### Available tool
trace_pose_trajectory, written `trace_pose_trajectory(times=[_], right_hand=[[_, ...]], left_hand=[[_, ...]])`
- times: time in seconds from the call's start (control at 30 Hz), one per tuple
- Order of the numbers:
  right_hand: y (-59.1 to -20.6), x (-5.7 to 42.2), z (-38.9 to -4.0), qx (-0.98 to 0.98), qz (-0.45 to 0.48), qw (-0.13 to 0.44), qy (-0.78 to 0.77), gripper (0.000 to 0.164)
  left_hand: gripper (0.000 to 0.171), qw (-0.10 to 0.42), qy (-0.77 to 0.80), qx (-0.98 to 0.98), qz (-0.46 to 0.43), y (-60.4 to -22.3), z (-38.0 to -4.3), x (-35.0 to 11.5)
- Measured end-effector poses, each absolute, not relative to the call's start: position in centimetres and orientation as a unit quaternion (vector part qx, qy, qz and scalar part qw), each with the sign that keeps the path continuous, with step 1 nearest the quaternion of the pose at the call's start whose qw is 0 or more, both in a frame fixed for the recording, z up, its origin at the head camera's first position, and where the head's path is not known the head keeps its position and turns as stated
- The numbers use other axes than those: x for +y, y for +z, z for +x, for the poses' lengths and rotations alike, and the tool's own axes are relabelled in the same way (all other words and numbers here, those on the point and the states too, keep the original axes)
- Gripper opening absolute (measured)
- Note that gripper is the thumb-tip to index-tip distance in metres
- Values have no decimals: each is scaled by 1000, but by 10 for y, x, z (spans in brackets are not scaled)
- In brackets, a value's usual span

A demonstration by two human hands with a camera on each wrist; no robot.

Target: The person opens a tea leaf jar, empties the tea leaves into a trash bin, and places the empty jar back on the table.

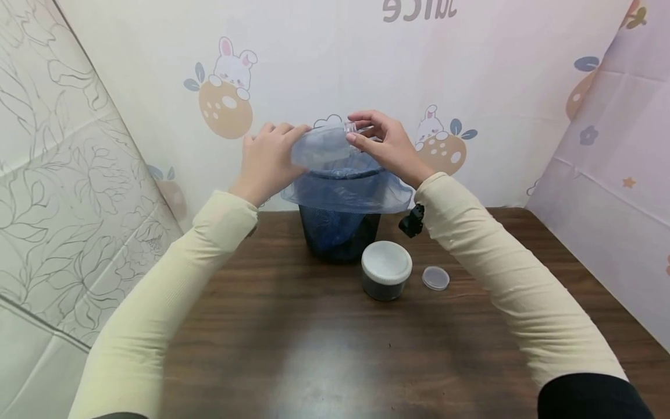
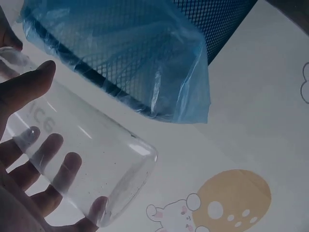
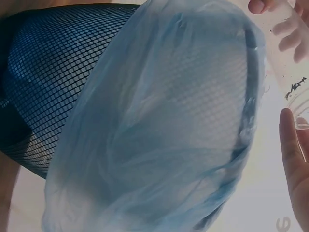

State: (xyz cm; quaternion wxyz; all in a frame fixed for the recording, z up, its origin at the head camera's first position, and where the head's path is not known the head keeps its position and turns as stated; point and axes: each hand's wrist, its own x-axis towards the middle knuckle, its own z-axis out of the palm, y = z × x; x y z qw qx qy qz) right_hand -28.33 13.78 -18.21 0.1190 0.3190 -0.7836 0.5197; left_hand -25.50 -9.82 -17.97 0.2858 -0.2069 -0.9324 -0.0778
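A clear plastic bottle (image 1: 320, 149) lies on its side in the air above the bin, its neck toward the right. My left hand (image 1: 271, 156) grips the bottle's body; in the left wrist view its thumb and fingers (image 2: 67, 169) curl round the clear wall. At the neck, my right hand (image 1: 386, 142) pinches with thumb and fingers. Small dark bits (image 3: 295, 88) show inside near the neck in the right wrist view. Below both hands stands a black mesh bin (image 1: 340, 233), lined with a blue plastic bag (image 1: 350, 195) folded over its rim.
In front of the bin, a jar (image 1: 386, 272) with a white lid and darker lower part stands on the brown wooden table (image 1: 251, 349). A small translucent round cap (image 1: 435, 278) lies right of it. Printed cloth (image 1: 314, 64) hangs close behind the bin.
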Motion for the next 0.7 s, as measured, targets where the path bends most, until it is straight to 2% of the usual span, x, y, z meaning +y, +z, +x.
trace_pose_trajectory(times=[0.13,0.37,0.53,0.7], right_hand=[[-178,132,-279,-793,319,121,505,43],[-175,124,-272,-807,352,134,455,39],[-174,122,-269,-814,384,111,421,39],[-175,119,-265,-813,424,84,390,45]], left_hand=[[69,305,-86,-923,-216,-190,-249,-104],[70,309,-120,-917,-223,-211,-241,-108],[71,309,-149,-910,-231,-228,-240,-110],[76,282,-181,-915,-225,-242,-236,-109]])
